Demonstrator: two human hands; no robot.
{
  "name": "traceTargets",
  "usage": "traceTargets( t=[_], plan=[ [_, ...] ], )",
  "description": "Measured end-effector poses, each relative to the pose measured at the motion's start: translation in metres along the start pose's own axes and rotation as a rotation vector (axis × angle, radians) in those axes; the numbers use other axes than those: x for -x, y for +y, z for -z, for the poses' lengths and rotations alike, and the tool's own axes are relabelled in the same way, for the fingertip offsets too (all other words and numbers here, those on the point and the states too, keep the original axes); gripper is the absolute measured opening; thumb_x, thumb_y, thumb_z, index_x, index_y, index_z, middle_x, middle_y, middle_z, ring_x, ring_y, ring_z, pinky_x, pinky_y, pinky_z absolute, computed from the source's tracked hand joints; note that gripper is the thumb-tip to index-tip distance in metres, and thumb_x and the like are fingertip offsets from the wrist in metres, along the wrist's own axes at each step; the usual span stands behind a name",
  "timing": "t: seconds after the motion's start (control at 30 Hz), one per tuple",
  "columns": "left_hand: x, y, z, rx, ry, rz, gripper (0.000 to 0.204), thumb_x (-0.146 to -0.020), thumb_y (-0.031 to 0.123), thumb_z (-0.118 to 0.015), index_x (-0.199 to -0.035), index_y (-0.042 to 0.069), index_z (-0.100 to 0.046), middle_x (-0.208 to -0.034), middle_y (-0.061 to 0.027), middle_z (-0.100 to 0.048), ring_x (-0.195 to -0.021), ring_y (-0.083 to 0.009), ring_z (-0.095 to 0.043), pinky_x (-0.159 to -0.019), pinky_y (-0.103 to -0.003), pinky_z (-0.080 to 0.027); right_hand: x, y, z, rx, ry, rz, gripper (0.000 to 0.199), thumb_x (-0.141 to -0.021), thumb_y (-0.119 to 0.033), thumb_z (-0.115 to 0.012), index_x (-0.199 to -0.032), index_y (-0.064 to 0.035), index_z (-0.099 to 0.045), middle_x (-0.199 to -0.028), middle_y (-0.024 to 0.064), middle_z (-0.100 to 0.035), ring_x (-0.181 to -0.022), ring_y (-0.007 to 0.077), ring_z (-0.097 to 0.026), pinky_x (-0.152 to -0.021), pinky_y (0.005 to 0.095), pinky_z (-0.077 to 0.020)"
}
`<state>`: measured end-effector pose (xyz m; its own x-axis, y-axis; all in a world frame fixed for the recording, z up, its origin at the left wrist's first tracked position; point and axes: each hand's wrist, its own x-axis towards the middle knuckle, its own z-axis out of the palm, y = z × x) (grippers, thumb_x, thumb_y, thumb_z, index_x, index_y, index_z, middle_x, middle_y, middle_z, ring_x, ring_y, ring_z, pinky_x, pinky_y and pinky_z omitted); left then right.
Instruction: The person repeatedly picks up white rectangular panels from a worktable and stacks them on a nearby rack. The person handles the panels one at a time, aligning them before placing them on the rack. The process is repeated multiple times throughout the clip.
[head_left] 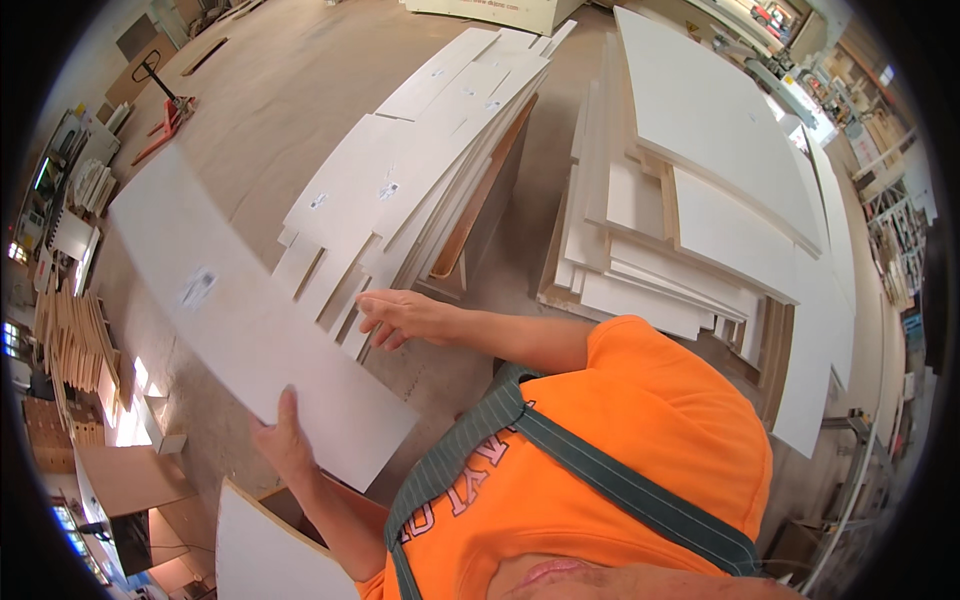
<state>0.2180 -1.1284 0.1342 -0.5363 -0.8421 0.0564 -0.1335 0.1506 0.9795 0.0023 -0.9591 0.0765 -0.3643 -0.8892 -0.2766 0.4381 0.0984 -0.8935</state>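
A long white panel [240,320] with a small printed label [199,287] slants across the left side, held off the floor. My left hand [286,437] grips its near long edge, thumb on the upper face and the other fingers hidden beneath. Near the panel's right side, my right hand [398,318] holds nothing, its fingers loosely bent and apart. Just beyond that hand lies a stack of white panels [375,160], several with labels; whether the fingertips touch the stack's near end I cannot tell.
A second stack of larger white boards [720,130] stands to the right. A red pallet jack [172,118] is at the far left, above leaning wooden pieces [75,340]. Close to my left forearm rises a white board's curved-looking edge [270,550]. Machinery [800,100] fills the far right.
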Motion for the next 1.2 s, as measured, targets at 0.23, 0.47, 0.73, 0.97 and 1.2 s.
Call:
traceTargets(
  t=[0.23,0.47,0.73,0.97,1.2],
  plan=[
    [-0.13,0.034,-0.171,-0.29,-0.441,-0.077,0.052,-0.082,0.023,-0.076,-0.12,-0.008,-0.055,-0.104,-0.0134,-0.066,-0.092,-0.0186,-0.062,-0.083,-0.032,-0.049,-0.084,-0.053,0.062,-0.352,0.566,0.249,0.063,-0.094,-0.055,-0.055,-0.116,0.004,-0.056,-0.101,0.012,-0.064,-0.09,0.0176,-0.061,-0.077,0.0319,-0.0514],
    [-0.261,0.026,-0.286,-0.044,-0.409,-0.093,0.053,-0.094,0.019,-0.063,-0.137,-0.002,-0.04,-0.119,-0.0147,-0.06,-0.105,-0.0176,-0.058,-0.093,-0.03,-0.046,-0.224,-0.158,0.352,-0.163,1.183,0.193,0.074,-0.09,-0.051,-0.061,-0.12,0.0161,-0.053,-0.12,0.0304,-0.059,-0.112,0.0367,-0.058,-0.094,0.0412,-0.0463],
    [-0.197,-0.099,-0.235,-0.258,-0.243,0.644,0.036,-0.095,0.023,-0.063,-0.118,-0.004,-0.057,-0.1,-0.0086,-0.065,-0.091,-0.0143,-0.064,-0.075,-0.026,-0.051,-0.323,-0.198,0.607,0.051,1.654,-0.136,0.059,-0.089,-0.046,-0.062,-0.108,0.0097,-0.064,-0.115,0.027,-0.064,-0.106,0.0409,-0.063,-0.092,0.0447,-0.0494],
    [-0.169,-0.13,-0.198,-0.454,-0.148,0.789,0.035,-0.093,0.024,-0.065,-0.116,-0.002,-0.058,-0.094,-0.0073,-0.066,-0.088,-0.0143,-0.065,-0.074,-0.026,-0.052,-0.351,-0.171,0.651,0.069,1.647,-0.246,0.056,-0.088,-0.045,-0.063,-0.107,0.0083,-0.065,-0.116,0.0261,-0.064,-0.105,0.0397,-0.064,-0.091,0.0455,-0.0507],
    [-0.178,-0.128,-0.231,-0.736,-0.402,0.554,0.041,-0.09,0.025,-0.068,-0.119,-0.001,-0.058,-0.102,-0.0159,-0.069,-0.092,-0.0237,-0.068,-0.081,-0.034,-0.053,-0.357,-0.163,0.672,0.39,1.542,-0.333,0.054,-0.089,-0.046,-0.059,-0.107,0.0048,-0.068,-0.113,0.0231,-0.067,-0.106,0.0363,-0.064,-0.088,0.0428,-0.0524]
  ],
)
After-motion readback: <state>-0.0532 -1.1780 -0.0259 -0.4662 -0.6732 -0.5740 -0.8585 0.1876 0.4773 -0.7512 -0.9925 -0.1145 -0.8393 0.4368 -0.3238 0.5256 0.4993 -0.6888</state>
